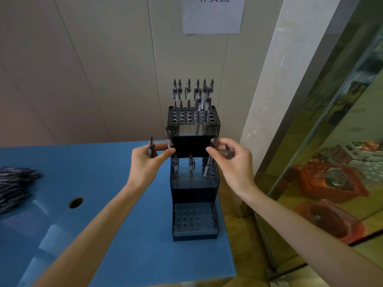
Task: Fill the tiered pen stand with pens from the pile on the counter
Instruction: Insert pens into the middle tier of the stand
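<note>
A: Forearms come in from the bottom edge, elbows cut off. Left hand (pixel 146 162) has its fingers curled round a pen (pixel 150 146) standing up out of the fist, w/ a second blurred pen (pixel 168 139) pinched at thumb & forefinger tips, right by the stand's upper left corner.

B: And the right?

A: Right hand (pixel 232 162) pinches a pen (pixel 209 162) slanting down toward the middle tier's right holes. Can't tell if the tip is seated. Another dark pen end (pixel 228 151) shows behind the curled fingers; how it's held is hidden.

B: Stand itself?

A: Tiered pen stand (pixel 194 214) sits on the blue counter (pixel 124 235), near its right edge, against the wall. Top tier: a back row of upright pens (pixel 188 94) plus a couple nearer front on the right, overlapping, so no sure count. Middle tier: two pens upright at left & centre. Bottom tier shows bare holes.

B: Pile?

A: Pen pile (pixel 14 187) at far left of counter, cut by the frame & motion-blurred, well apart from the stand. Round hole (pixel 76 202) in the counter between them. Paper sign (pixel 213 14) on the wall, its characters cropped at top. Glass (pixel 331 162) at right shows reddish shapes, unclear.
</note>
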A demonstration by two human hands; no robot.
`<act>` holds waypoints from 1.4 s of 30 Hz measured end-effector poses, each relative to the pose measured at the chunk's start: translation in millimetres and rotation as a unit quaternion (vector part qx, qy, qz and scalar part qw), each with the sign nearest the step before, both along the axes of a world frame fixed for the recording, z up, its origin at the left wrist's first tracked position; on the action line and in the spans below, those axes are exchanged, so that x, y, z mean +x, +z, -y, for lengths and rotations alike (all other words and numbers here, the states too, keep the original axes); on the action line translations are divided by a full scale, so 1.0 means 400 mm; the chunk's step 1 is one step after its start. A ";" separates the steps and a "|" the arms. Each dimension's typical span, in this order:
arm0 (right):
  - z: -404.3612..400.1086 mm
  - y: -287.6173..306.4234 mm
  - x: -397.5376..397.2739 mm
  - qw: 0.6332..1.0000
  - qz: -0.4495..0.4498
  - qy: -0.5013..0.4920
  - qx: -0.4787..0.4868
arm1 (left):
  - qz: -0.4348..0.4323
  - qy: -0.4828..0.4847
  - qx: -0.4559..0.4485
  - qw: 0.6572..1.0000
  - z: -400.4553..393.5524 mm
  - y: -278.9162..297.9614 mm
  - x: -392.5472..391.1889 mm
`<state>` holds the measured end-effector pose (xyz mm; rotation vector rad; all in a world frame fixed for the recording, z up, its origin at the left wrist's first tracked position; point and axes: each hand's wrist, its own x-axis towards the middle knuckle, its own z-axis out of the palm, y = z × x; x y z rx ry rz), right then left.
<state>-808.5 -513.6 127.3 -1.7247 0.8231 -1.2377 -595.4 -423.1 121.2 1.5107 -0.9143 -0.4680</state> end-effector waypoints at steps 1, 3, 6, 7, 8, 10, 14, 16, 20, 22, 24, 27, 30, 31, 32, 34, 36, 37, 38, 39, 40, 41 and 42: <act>0.001 0.000 0.000 1.000 0.004 0.000 -0.005 | 0.001 -0.002 -0.001 1.000 0.001 -0.003 0.001; 0.001 0.003 0.000 1.000 0.004 0.006 -0.012 | 0.010 -0.014 0.002 1.000 0.000 -0.007 0.003; 0.004 0.003 0.004 0.999 -0.017 0.029 -0.009 | 0.032 -0.040 0.014 0.999 -0.001 -0.013 0.006; 0.004 0.003 0.004 0.999 -0.021 0.033 -0.012 | 0.039 -0.046 0.015 0.998 -0.001 -0.013 0.008; 0.004 0.003 0.005 0.999 -0.021 0.037 -0.014 | 0.046 -0.053 0.014 0.997 0.000 -0.011 0.010; 0.002 0.004 0.008 0.999 -0.020 0.047 -0.018 | 0.065 -0.061 0.012 0.996 0.001 -0.009 0.015; 0.008 0.006 0.014 0.998 -0.026 0.054 -0.033 | 0.091 -0.080 0.028 0.992 0.000 -0.013 0.031; 0.013 0.007 0.014 0.996 -0.034 0.061 -0.046 | 0.103 -0.090 0.054 0.989 0.001 -0.023 0.041; 0.013 -0.008 0.017 0.993 -0.066 0.078 -0.065 | 0.114 -0.113 0.067 0.985 -0.005 -0.034 0.051; 0.011 -0.014 0.020 0.992 -0.076 0.076 -0.065 | 0.127 -0.124 0.073 0.981 -0.003 -0.033 0.058; 0.014 -0.015 0.020 0.990 -0.086 0.076 -0.082 | 0.146 -0.137 0.089 0.976 -0.001 -0.031 0.063; 0.011 -0.014 0.019 0.983 -0.109 0.086 -0.121 | 0.194 -0.190 0.126 0.954 -0.001 -0.023 0.047; 0.008 -0.028 0.021 0.968 -0.172 0.101 -0.150 | 0.215 -0.198 0.140 0.946 -0.003 -0.025 0.043; 0.008 -0.037 0.022 0.967 -0.182 0.100 -0.146 | 0.213 -0.199 0.145 0.946 -0.004 -0.029 0.046; 0.009 -0.043 0.022 0.969 -0.181 0.093 -0.143 | 0.214 -0.198 0.147 0.945 -0.006 -0.033 0.049; 0.012 -0.054 0.023 0.970 -0.175 0.075 -0.150 | 0.234 -0.181 0.149 0.944 -0.009 -0.046 0.054; 0.012 -0.058 0.025 0.971 -0.173 0.072 -0.151 | 0.232 -0.169 0.135 0.948 -0.017 -0.048 0.051; 0.011 -0.059 0.026 0.972 -0.171 0.071 -0.147 | 0.221 -0.167 0.127 0.952 -0.020 -0.047 0.051; 0.011 -0.060 0.027 0.972 -0.171 0.067 -0.144 | 0.213 -0.164 0.123 0.955 -0.021 -0.048 0.053; 0.011 -0.063 0.028 0.972 -0.174 0.064 -0.142 | 0.211 -0.166 0.127 0.955 -0.021 -0.050 0.054; 0.012 -0.064 0.028 0.972 -0.181 0.060 -0.140 | 0.212 -0.172 0.134 0.953 -0.021 -0.052 0.052; 0.013 -0.067 0.028 0.970 -0.191 0.056 -0.139 | 0.212 -0.179 0.138 0.951 -0.020 -0.059 0.050; 0.013 -0.071 0.027 0.968 -0.205 0.053 -0.134 | 0.207 -0.179 0.138 0.952 -0.019 -0.065 0.047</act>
